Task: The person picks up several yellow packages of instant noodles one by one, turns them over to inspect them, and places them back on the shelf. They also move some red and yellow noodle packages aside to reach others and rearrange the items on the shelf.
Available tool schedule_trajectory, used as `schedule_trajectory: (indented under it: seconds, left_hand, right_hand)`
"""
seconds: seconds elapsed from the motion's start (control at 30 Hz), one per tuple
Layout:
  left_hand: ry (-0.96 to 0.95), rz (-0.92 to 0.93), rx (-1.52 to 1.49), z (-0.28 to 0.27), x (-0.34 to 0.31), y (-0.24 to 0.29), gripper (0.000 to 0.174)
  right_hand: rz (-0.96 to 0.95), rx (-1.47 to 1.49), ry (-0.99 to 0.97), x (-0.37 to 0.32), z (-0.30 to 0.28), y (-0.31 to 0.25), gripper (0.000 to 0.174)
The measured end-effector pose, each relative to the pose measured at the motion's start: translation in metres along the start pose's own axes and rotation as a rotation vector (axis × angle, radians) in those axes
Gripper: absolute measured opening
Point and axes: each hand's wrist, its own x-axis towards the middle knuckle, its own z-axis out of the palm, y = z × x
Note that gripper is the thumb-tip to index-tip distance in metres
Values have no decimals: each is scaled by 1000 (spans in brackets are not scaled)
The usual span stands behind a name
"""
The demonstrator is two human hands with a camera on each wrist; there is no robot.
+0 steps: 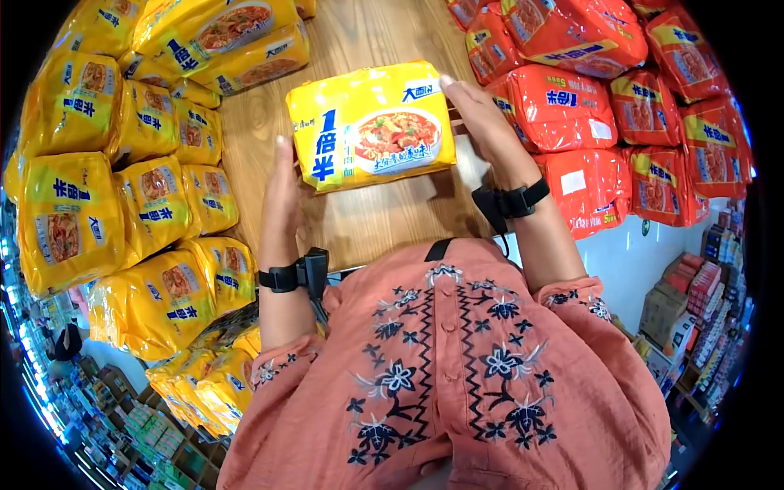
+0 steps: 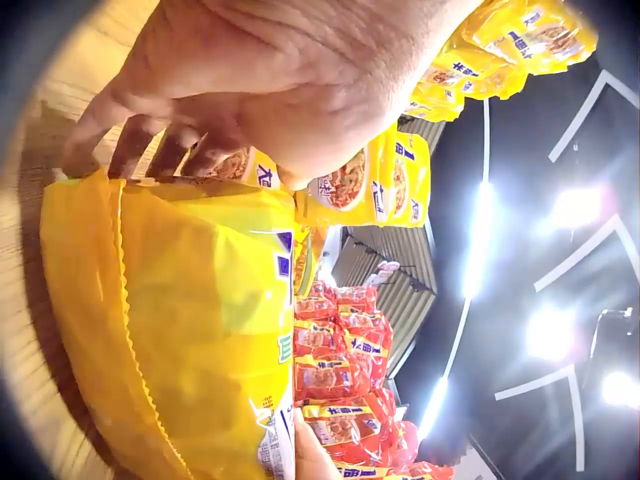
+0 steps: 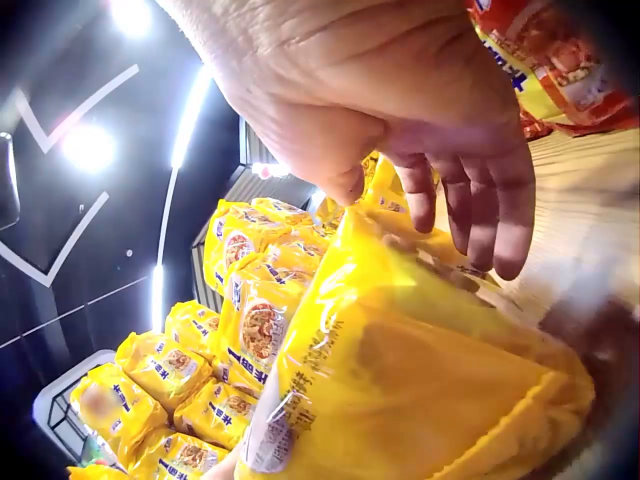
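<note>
"Looking from the left, what do we see first?"

"We see the yellow piles [image 1: 122, 163] lying on the wooden table [image 1: 367, 224]. Then comes our left hand [image 1: 282, 192], curled on the left end of the yellow pack [image 1: 371, 126]."

"And the other end?"

"Our right hand [image 1: 482, 122] grips that one. So our hands are apart, with the pack held between them. It looks lifted over the bare wood in the middle. Past it lie the red piles [image 1: 621, 106]."

"What step do we think this is?"

"We think we are carrying the pack and have not yet put it down. It matches the yellow side. So next we would need to swing it left and hold both ends tight, so the soft bag does not slip."
</note>
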Motion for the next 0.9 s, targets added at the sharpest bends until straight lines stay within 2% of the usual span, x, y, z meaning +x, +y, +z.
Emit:
schedule_trajectory:
  seconds: [0.13, 0.23, 0.27, 0.3, 0.37, 0.5, 0.53, 0.67, 0.9]
  left_hand:
    - [-19, 81, 9, 4, -3, 3, 67]
    - [-70, 181, 8, 11, -4, 3, 60]
    - [-75, 213, 17, 16, -4, 4, 59]
    - [-82, 245, 28, 18, -3, 5, 59]
    - [-60, 229, 95, 15, 6, 5, 59]
    - [-86, 161, 107, 5, 22, 19, 60]
    - [-96, 176, 143, 3, 22, 23, 65]
    - [-17, 138, 343, 6, 17, 46, 79]
    - [-13, 120, 322, 13, 13, 58, 80]
  right_hand:
    - [164, 5, -33, -9, 2, 0, 51]
    - [-26, -105, -184, -11, 10, 11, 53]
    - [-131, -1, -216, -17, 18, 14, 55]
    - [-88, 57, -213, -17, 22, 11, 54]
    - [-3, 169, -212, -18, 27, 3, 53]
    - [285, -40, -154, 1, 17, -6, 61]
    - [264, -38, -109, 2, 19, -5, 68]
    - [228, -4, -139, 7, 13, -2, 76]
    - [217, 13, -89, 4, 16, -8, 74]
